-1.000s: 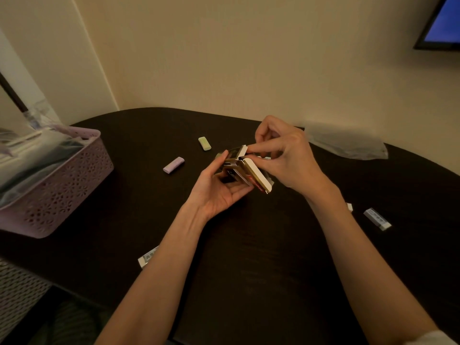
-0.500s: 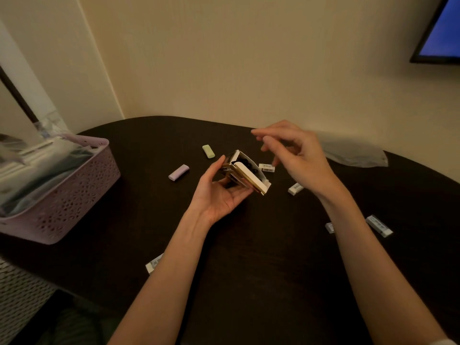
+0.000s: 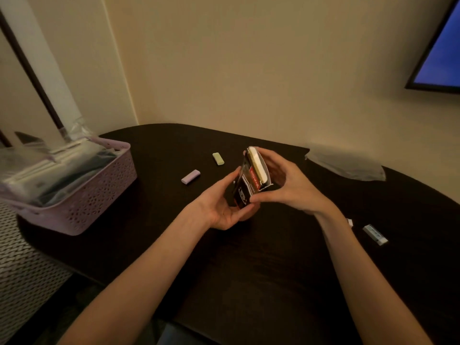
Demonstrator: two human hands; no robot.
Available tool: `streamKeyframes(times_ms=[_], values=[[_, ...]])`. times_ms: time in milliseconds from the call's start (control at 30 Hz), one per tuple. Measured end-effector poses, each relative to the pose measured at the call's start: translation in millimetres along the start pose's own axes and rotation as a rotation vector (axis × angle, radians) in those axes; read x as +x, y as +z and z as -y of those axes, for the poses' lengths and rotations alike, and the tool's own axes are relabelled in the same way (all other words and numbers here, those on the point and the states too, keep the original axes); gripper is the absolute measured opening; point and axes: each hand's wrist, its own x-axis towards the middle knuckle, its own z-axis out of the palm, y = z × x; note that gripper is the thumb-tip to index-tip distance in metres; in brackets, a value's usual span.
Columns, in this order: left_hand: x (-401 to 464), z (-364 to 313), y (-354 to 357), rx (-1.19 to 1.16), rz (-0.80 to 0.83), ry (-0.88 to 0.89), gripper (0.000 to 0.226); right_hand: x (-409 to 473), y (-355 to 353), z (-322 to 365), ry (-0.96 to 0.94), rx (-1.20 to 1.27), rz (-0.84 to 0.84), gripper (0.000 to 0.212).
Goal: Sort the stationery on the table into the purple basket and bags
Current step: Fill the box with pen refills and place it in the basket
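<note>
Above the middle of the dark table, both my hands hold a small black, red and white cardboard box with its top flap open and white erasers showing inside. My left hand cups the box from below and the left. My right hand grips it from the right, thumb across its lower front. A purple eraser and a green eraser lie loose beyond my left hand. A white sleeved eraser lies right of my right forearm. The purple basket stands at the left, filled with clear bags.
A clear plastic bag lies flat at the table's far right edge. A small white piece peeks from behind my right forearm. A woven surface sits below the basket at the left. A screen hangs on the wall, upper right.
My right hand came back from hovering above the box and now grips its right side. The box has been turned more upright. The camera view tilted upward.
</note>
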Motion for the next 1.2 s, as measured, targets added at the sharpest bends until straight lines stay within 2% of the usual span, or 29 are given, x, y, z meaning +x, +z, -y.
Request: streamKeyframes(times_ms=[133, 267, 333, 433, 533, 633, 667, 733, 833, 933, 1067, 1200], values=[[-9, 4, 4, 0.25, -0.077, -0.048, 0.09, 1, 4, 4, 0.022, -0.019, -0.06, 0.079], [-13, 0, -4, 0.669, -0.22, 0.012, 0.095, -1, 21, 2, 0.071, -0.029, -0.327, 0.064], [-14, -3, -8, 0.825, -0.285, 0.059, 0.091, -1, 29, -4, 0.122, -0.047, -0.466, 0.063], [-19, -8, -15, 0.934, -0.359, 0.144, 0.082, 1, 39, -7, 0.197, -0.075, -0.604, 0.068], [-29, -9, -20, 1.002, -0.436, 0.376, 0.056, 2, 48, -4, 0.214, -0.103, -0.679, 0.069], [-40, -9, -23, 0.944, -0.399, 0.839, 0.035, 4, 57, -1, 0.215, -0.177, -0.684, 0.076], [-43, -10, -22, 0.911, -0.335, 0.973, 0.032, 5, 59, -1, 0.217, -0.228, -0.673, 0.079], [-54, -8, -18, 0.901, -0.167, 1.117, 0.029, 7, 65, 3, 0.202, -0.345, -0.648, 0.083], [-65, -1, -9, 1.01, -0.06, 1.14, 0.031, 11, 69, 8, 0.154, -0.499, -0.619, 0.085], [-67, 3, -3, 1.081, -0.102, 1.149, 0.032, 12, 68, 7, 0.135, -0.576, -0.605, 0.084], [-63, 0, 1, 1.129, -0.15, 1.164, 0.034, 4, 65, 7, 0.111, -0.652, -0.562, 0.094], [-59, -1, 3, 1.046, -0.141, 1.108, 0.03, -8, 55, 9, 0.055, -0.675, -0.501, 0.091]])
